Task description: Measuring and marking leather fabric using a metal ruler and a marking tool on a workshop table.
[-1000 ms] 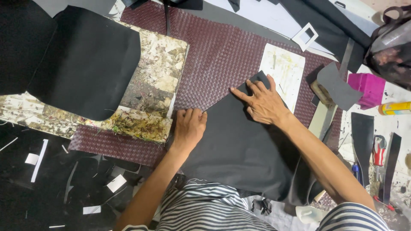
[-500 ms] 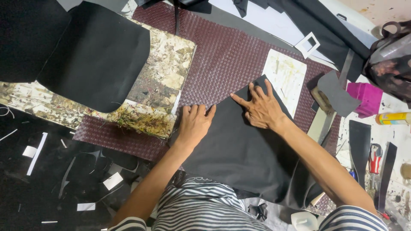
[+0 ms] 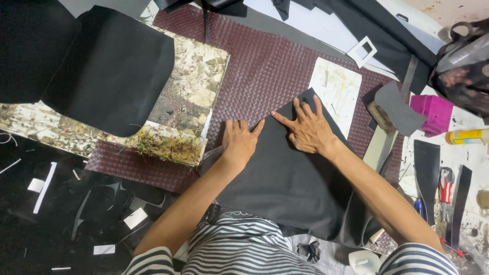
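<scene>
A large black sheet of leather-like material (image 3: 285,188) lies flat on a maroon woven mat (image 3: 265,66) in front of me. My left hand (image 3: 239,142) presses palm down on the sheet's left edge, fingers together. My right hand (image 3: 305,127) rests flat on the sheet's upper corner with its fingers spread. Neither hand grips anything. The two hands sit close together, index fingers almost meeting.
A stained, glue-crusted board (image 3: 188,112) lies to the left with a rounded black piece (image 3: 112,71) on it. A stained white card (image 3: 336,91) sits right of my hands. Further right are a magenta box (image 3: 433,112), a yellow tube (image 3: 468,136), red-handled pliers (image 3: 445,184) and black strips (image 3: 425,173).
Both hands slid slightly up and toward each other across the black sheet, smoothing it. The left hand moved up onto the sheet's edge.
</scene>
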